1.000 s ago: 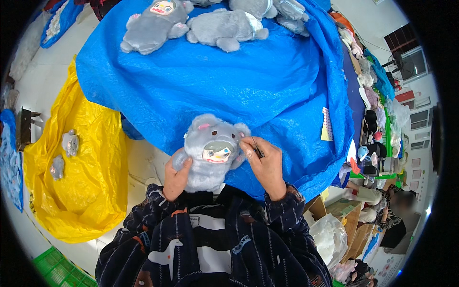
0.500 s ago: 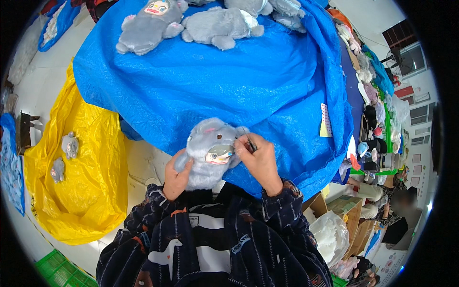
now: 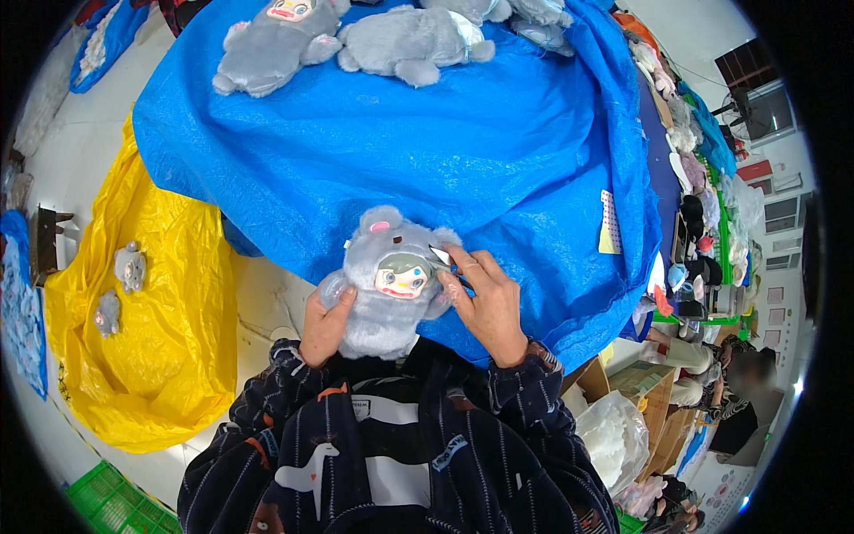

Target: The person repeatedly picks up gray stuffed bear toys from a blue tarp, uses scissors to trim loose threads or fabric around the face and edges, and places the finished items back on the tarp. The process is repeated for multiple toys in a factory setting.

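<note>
A grey plush toy (image 3: pixel 378 329) with a pink-lined ear and a doll-like face faces up near my body, at the front edge of the blue sheet. My left hand (image 3: pixel 326 327) grips its side, thumb on the fur and the other fingers behind it. At the opposite side of its head, my right hand (image 3: pixel 487 303) has curled fingers around a small pointed metal tool (image 3: pixel 439 255). The tool's bright tip lies against the fur beside the face; its dark handle is mostly hidden by my fingers, so its exact kind is unclear.
More grey plush toys (image 3: pixel 405 43) lie at the far side of the blue sheet (image 3: pixel 374 142). At left, two small grey plush pieces (image 3: pixel 130 269) lie on a yellow sheet (image 3: pixel 169 374). Cardboard boxes (image 3: pixel 654 392) and a bag of white stuffing (image 3: pixel 614 445) stand at right.
The plush toy has turned more upright, its face and ear now fully showing. My right hand has shifted slightly, and the tool's bright tip now shows beside the toy's head.
</note>
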The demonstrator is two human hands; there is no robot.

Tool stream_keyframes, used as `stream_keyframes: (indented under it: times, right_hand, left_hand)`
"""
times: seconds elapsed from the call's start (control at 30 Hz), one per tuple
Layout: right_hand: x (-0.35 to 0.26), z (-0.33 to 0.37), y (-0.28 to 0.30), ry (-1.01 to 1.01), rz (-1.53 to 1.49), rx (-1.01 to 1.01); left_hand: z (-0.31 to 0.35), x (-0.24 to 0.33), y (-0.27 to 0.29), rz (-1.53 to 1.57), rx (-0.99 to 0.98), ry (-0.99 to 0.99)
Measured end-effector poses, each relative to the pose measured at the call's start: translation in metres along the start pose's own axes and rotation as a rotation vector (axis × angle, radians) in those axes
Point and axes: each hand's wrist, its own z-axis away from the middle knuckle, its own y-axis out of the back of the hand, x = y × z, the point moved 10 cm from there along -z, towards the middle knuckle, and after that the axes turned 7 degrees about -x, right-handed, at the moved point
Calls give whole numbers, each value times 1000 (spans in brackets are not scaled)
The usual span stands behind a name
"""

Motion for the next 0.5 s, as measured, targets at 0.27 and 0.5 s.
stream_keyframes:
  times: [0.27, 0.5]
  right_hand:
    - [0, 1, 1, 19, 38, 6]
    - [5, 1, -2, 2, 22, 15]
  left_hand:
    - [-1, -1, 0, 12, 0, 14]
    - [-1, -2, 0, 19, -9, 13]
